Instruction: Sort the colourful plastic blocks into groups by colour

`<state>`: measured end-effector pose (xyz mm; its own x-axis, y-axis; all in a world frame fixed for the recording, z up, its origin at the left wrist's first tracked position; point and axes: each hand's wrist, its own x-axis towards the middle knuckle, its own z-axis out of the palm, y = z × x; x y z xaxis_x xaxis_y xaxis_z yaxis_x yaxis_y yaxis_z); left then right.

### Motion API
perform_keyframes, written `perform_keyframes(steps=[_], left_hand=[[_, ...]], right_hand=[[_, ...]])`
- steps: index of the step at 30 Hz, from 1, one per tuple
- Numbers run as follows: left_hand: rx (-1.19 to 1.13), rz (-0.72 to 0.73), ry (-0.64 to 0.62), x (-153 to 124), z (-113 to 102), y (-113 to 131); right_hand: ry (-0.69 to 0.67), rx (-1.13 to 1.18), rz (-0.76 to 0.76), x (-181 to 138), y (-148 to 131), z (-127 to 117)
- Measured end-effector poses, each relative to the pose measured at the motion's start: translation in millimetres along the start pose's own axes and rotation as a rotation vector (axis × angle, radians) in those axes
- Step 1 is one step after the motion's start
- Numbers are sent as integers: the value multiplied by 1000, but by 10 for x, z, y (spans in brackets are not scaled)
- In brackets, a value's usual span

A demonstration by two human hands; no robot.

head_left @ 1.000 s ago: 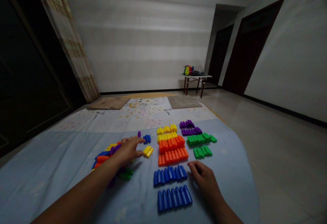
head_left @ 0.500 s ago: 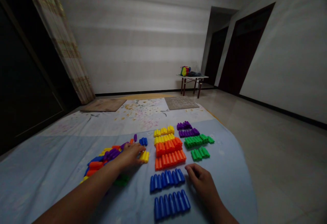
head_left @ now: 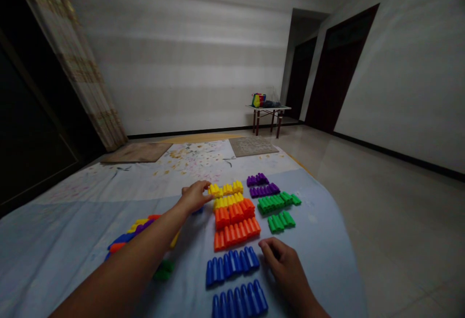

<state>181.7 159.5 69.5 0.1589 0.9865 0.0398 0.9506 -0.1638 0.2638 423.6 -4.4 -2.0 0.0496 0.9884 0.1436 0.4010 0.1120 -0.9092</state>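
My left hand [head_left: 195, 197] reaches to the left end of the back yellow row, its thumb and fingers closed on small yellow bullet-shaped plastic pieces [head_left: 215, 190]. Right of that grip, more yellow pieces [head_left: 232, 188] stand in line. In front come two orange rows [head_left: 237, 232], then two blue rows [head_left: 233, 263]. My right hand [head_left: 281, 256] rests beside the nearer orange and blue rows, fingers curled in and nothing visible in them. Partly hidden behind my left forearm lies a mixed pile of coloured pieces [head_left: 125, 238].
Purple rows [head_left: 264, 190] and green rows [head_left: 278, 203] lie to the right. A blue and white floral cloth [head_left: 319, 240] covers the surface. Two flat boards [head_left: 253, 146] are at its far end. Beyond stands a small table [head_left: 269, 109] with a colourful bag.
My left hand has moved from beside the pile, away and to the right, carrying yellow pieces to the back yellow row. My right hand stays nearly still. The view has shifted slightly.
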Motion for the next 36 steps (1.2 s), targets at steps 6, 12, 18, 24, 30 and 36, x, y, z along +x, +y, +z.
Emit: perform_keyframes(steps=[6, 12, 18, 24, 30, 36], left_hand=[[50, 22, -9, 353, 184, 353], [154, 5, -48, 530, 234, 488], [178, -11, -96, 593, 327, 471], [92, -44, -16, 519, 306, 442], [12, -57, 114, 237, -48, 40], [26, -137, 58, -125, -236, -556]], right_hand=[[8, 10, 12, 18, 0, 2], [-1, 4, 17, 38, 39, 24], [-3, -2, 13, 29, 16, 24], [7, 3, 21, 21, 12, 23], [-2, 37, 11, 11, 14, 9], [-18, 27, 9, 1, 37, 9]])
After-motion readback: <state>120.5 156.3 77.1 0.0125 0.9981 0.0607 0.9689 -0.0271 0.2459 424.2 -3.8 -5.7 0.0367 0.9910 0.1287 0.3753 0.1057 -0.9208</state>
